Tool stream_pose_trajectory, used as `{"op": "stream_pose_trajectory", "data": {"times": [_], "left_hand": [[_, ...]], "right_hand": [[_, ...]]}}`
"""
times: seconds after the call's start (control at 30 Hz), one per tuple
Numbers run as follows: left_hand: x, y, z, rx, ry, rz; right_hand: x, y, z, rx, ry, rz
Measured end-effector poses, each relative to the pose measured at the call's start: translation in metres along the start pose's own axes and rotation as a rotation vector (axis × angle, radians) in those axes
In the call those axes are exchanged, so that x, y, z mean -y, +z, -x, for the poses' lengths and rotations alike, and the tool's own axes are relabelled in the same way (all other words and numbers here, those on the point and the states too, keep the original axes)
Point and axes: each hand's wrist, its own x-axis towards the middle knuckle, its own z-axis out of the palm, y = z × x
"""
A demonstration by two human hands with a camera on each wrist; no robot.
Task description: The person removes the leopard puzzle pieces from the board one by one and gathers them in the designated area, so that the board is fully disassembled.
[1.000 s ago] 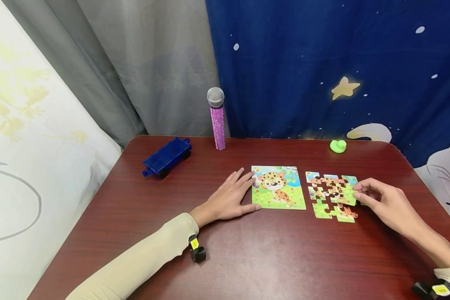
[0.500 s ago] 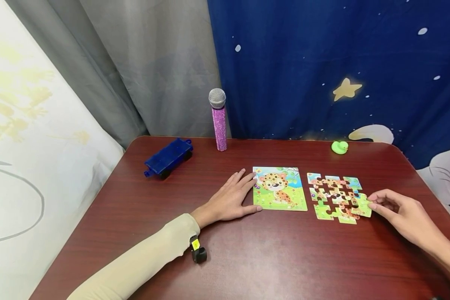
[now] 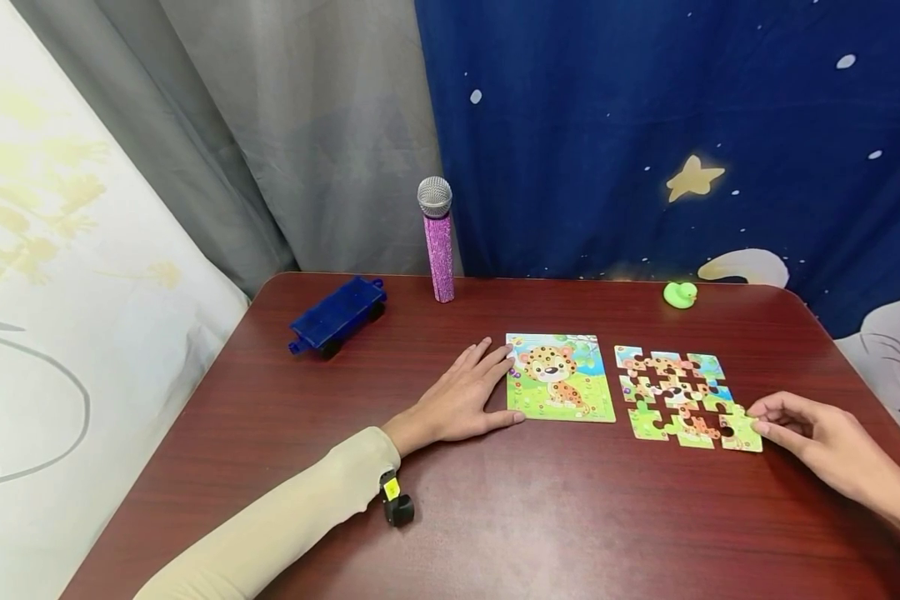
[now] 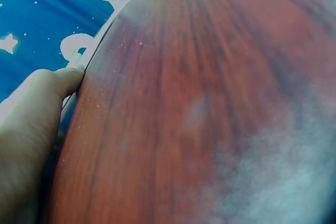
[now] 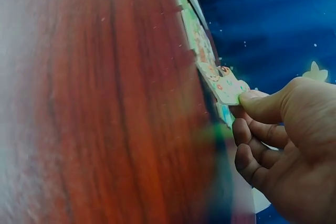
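Note:
My right hand [image 3: 832, 437] pinches a green puzzle piece [image 3: 742, 431] by its right edge, thumb against forefinger. In the right wrist view the same puzzle piece [image 5: 226, 88] sits between thumb and fingertips, slightly tilted. It is at the lower right corner of several loosely spaced puzzle pieces [image 3: 648, 423] that show parts of a spotted leopard cub. To their left lies a square leopard picture board [image 3: 592, 387]. My left hand [image 3: 457, 396] lies with fingers spread, its fingertips and thumb at the board's left edge. Only part of the left hand [image 4: 31, 114] shows in the left wrist view.
A blue toy wagon [image 3: 337, 315] stands at the back left of the dark red table [image 3: 525, 517]. Near the back edge a pink microphone [image 3: 438, 250] stands upright. A green toy duck [image 3: 679, 295] sits at the back right. Curtains [image 3: 570, 125] hang behind.
The right hand has carried the green puzzle piece rightward and toward the front, from over the other pieces to their lower right corner. The left hand stays on the board's edge.

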Motion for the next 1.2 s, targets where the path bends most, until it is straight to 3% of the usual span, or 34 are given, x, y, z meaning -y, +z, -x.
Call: {"op": "stream_pose_trajectory", "data": {"times": [0.53, 0.97, 1.2], "left_hand": [[0.002, -0.001, 0.002, -0.003, 0.004, 0.0], [0.002, 0.0, 0.001, 0.019, -0.005, 0.005], [0.007, -0.001, 0.001, 0.035, 0.004, 0.069]], "right_hand": [[0.001, 0.007, 0.0, -0.006, 0.02, 0.111], [-0.002, 0.018, 0.003, -0.057, -0.024, 0.124], [-0.002, 0.021, 0.001, -0.059, -0.07, 0.143]]}}
